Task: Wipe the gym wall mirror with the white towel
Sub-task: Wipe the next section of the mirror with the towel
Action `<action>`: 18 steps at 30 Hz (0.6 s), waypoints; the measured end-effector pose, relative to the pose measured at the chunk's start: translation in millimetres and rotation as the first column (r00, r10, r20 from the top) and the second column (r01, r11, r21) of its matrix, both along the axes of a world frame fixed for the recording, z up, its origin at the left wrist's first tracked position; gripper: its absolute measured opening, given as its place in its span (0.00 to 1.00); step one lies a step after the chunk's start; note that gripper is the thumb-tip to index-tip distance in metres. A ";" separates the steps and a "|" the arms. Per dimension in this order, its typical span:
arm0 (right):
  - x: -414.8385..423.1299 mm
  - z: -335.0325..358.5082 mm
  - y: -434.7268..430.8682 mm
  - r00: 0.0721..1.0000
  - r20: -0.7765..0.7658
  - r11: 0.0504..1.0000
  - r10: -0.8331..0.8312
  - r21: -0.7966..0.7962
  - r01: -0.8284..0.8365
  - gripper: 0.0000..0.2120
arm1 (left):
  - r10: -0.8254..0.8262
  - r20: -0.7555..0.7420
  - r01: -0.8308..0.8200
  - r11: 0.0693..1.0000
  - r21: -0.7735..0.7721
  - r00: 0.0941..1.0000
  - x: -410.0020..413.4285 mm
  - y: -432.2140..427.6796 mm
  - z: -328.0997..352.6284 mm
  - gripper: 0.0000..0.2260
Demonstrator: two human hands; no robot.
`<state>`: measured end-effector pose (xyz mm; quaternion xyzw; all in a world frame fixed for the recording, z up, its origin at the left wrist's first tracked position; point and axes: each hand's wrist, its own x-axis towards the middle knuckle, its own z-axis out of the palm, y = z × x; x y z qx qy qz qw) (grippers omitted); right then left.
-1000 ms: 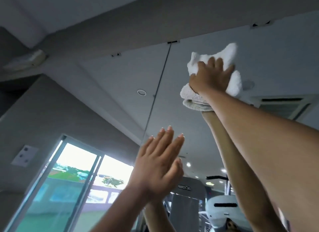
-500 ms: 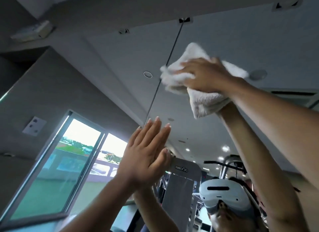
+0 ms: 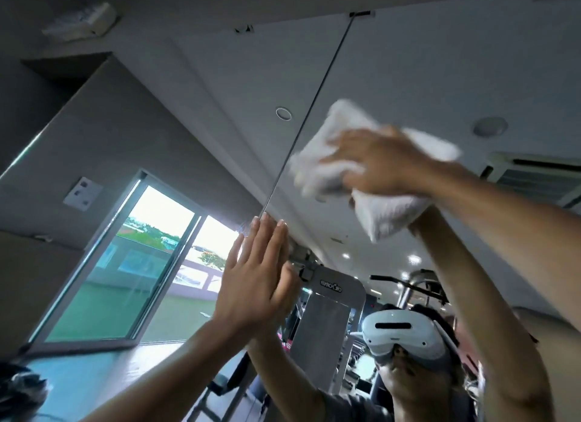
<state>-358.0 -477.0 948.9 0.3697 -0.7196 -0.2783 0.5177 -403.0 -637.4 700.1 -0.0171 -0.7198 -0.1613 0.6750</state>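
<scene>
**One towel, two hands up on mirror**

Head view. Counted: one white towel [image 3: 386,214], two hands, one mirror [image 3: 424,60] in two panels. Towel at 2 o'clock, just right of seam [image 3: 314,107], pressed flat by right hand [image 3: 374,164], fingers spread near-straight, blurred. At 6 o'clock, left hand [image 3: 251,283] flat on mirror, fingers straight, holding nothing.

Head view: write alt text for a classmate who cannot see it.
A right hand presses a white towel against a gym wall mirror, both blurred. The left hand lies flat on it beside the panel seam.
</scene>
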 end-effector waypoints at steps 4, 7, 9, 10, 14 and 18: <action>-7.3 8.9 1.7 0.970 -0.239 0.840 0.039 -0.518 -0.161 0.23 | -0.064 -0.017 0.066 0.974 0.216 0.998 -0.1 40.4 -2.3 0.35; -14.7 -39.8 -37.6 0.973 -0.222 0.791 0.059 -0.584 -0.182 0.24 | -0.096 -0.056 0.106 0.969 0.224 0.994 0.3 41.8 -3.7 0.34; -14.9 -83.3 -61.1 0.983 -0.167 0.915 0.078 -0.379 -0.137 0.25 | -0.108 -0.052 0.117 0.966 0.230 0.993 2.0 39.0 -5.5 0.33; -14.2 -103.6 -67.0 0.987 -0.146 0.969 0.072 -0.223 -0.103 0.25 | -0.107 -0.041 0.114 0.965 0.235 0.993 2.4 39.4 -7.9 0.34; -5.4 -98.2 -37.8 0.999 0.011 0.973 0.038 0.227 -0.039 0.24 | -0.096 -0.006 0.095 0.974 0.205 0.995 3.4 47.1 -28.7 0.33; 3.6 -23.4 4.9 0.999 -0.051 0.992 -0.010 -0.124 0.004 0.22 | -0.084 -0.037 0.089 0.982 0.167 0.996 -0.3 44.6 -36.6 0.31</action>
